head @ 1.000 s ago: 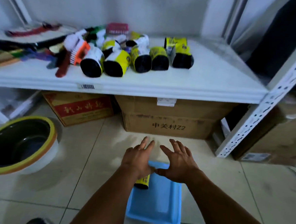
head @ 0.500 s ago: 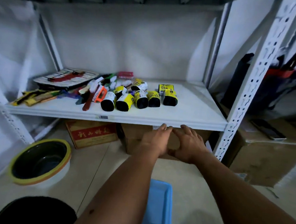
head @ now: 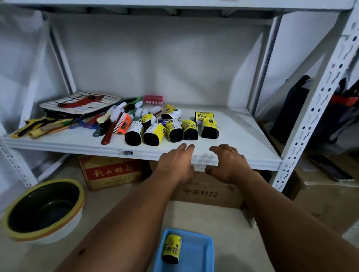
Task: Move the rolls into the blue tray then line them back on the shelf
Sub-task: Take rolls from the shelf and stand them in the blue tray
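Observation:
Several black rolls with yellow labels [head: 174, 130] lie in a loose cluster on the white shelf [head: 248, 138]. One more roll [head: 171, 249] lies in the blue tray [head: 197, 262] on the floor at the bottom centre. My left hand [head: 176, 161] reaches over the shelf's front edge, fingers straight, just short of the nearest rolls. My right hand [head: 229, 160] hovers beside it at the shelf edge, fingers relaxed and slightly curled. Neither hand holds anything.
Brushes [head: 120, 123] and a striped cloth [head: 79, 103] crowd the shelf's left half. Below stand a red box [head: 110, 171] and a brown carton [head: 208, 191]. A yellow-rimmed basin [head: 44, 209] sits on the floor at left. A shelf post [head: 317, 96] rises at right.
Both hands rose from the blue tray on the floor to the shelf's front edge, leaving one roll in the tray. The view tilted upward.

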A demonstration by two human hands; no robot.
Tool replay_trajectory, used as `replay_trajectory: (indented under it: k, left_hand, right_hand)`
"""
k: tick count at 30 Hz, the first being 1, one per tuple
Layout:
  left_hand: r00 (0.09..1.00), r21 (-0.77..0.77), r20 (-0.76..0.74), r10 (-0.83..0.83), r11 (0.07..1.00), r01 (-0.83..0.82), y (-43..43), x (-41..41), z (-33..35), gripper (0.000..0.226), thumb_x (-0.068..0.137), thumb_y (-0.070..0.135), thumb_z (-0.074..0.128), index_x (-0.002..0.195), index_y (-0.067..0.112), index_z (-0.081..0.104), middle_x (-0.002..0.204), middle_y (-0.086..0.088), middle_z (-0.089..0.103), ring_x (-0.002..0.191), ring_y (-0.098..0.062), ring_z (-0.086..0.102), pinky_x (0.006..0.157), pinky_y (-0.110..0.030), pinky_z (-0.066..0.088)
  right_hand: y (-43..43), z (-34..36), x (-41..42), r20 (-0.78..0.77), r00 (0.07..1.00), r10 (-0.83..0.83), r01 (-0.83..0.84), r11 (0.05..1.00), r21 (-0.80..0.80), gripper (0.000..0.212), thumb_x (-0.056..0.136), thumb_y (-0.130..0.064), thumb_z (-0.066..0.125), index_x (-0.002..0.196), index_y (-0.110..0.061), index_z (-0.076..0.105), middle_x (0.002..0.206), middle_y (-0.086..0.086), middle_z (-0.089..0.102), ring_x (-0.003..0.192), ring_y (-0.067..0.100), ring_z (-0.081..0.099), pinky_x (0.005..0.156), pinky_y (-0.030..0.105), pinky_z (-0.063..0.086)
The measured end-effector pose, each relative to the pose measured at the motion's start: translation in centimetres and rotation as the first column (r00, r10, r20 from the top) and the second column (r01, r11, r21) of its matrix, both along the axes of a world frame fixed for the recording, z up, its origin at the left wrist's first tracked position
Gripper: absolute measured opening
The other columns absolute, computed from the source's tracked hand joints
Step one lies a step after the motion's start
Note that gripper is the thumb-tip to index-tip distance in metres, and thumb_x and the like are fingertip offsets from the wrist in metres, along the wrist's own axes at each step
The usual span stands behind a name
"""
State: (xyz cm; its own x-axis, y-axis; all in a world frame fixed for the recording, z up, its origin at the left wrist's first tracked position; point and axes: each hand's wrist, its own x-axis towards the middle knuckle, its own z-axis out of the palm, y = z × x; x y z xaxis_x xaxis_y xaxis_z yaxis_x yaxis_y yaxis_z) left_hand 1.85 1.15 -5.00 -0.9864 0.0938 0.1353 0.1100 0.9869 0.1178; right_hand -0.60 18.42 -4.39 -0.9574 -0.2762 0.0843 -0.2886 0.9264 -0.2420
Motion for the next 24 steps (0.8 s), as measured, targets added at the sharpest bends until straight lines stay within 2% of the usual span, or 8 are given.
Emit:
replay_trajectory:
  k: [6,12,16,18,21,24]
  left_hand:
    - [0.996,-0.039,-0.066,0.066,0.997,-0.068,-2.2,-6.5,0.0,0.065,0.091,0.036,0.058,0.146,0.019,0.029,0.147,-0.007,0.039,0.125,-0.031,0.049,0.088,-0.045,0.048]
    - [0.990,-0.110,-0.100,0.095,0.988,-0.106,-5.0,-14.2,0.7,0.073,0.083,0.040,0.064,0.144,0.017,0.031,0.147,-0.008,0.038,0.131,-0.032,0.042,0.095,-0.047,0.043]
    - [0.994,-0.125,-0.052,0.099,0.987,-0.105,-6.6,-18.2,0.4,0.091,0.071,0.053,0.072,0.143,0.017,0.032,0.148,-0.007,0.037,0.136,-0.028,0.038,0.099,-0.047,0.041]
    - [0.989,-0.111,0.035,0.147,0.984,-0.142,-7.3,-19.5,0.3,0.098,0.061,0.058,0.077,0.141,0.019,0.034,0.143,-0.006,0.043,0.132,-0.028,0.042,0.101,-0.048,0.040]
    - [0.972,-0.092,0.148,0.184,0.981,-0.172,-8.2,-20.6,0.0,0.100,0.051,0.057,0.081,0.134,0.023,0.038,0.133,-0.008,0.049,0.125,-0.032,0.045,0.099,-0.048,0.039]
    - [0.989,-0.091,0.058,0.134,0.988,-0.128,-8.7,-20.5,-0.4,0.087,0.054,0.046,0.087,0.126,0.018,0.047,0.132,-0.007,0.047,0.125,-0.030,0.044,0.097,-0.048,0.038]
  right_hand:
    - [-1.5,-0.4,-5.8,-0.002,0.999,0.032,-0.032,0.999,0.039,0.072,0.079,-0.045,0.065,0.143,-0.025,0.039,0.146,0.005,0.041,0.134,0.027,0.036,0.106,0.042,0.036]
    - [-3.9,-0.6,-13.4,-0.060,0.996,0.059,-0.055,0.997,0.061,0.064,0.068,-0.039,0.070,0.126,-0.021,0.050,0.126,0.005,0.056,0.118,0.027,0.049,0.094,0.039,0.044]
    - [-6.2,-1.8,-17.2,-0.095,0.991,0.089,-0.086,0.996,0.031,0.068,0.063,-0.034,0.071,0.126,-0.018,0.051,0.123,0.007,0.055,0.119,0.029,0.050,0.095,0.039,0.046]
    - [-7.3,-2.1,-18.4,-0.086,0.989,0.119,-0.118,0.993,0.016,0.064,0.061,-0.032,0.070,0.121,-0.017,0.053,0.122,0.007,0.054,0.119,0.028,0.050,0.094,0.042,0.049]
    - [-9.0,-2.8,-19.6,-0.127,0.970,0.206,-0.203,0.978,0.036,0.069,0.064,-0.027,0.069,0.129,-0.016,0.049,0.130,0.009,0.051,0.131,0.029,0.040,0.102,0.044,0.042]
    - [-10.4,-3.2,-19.5,-0.186,0.952,0.245,-0.251,0.968,-0.008,0.080,0.065,-0.031,0.069,0.138,-0.017,0.041,0.142,0.004,0.044,0.144,0.026,0.023,0.112,0.055,0.027]
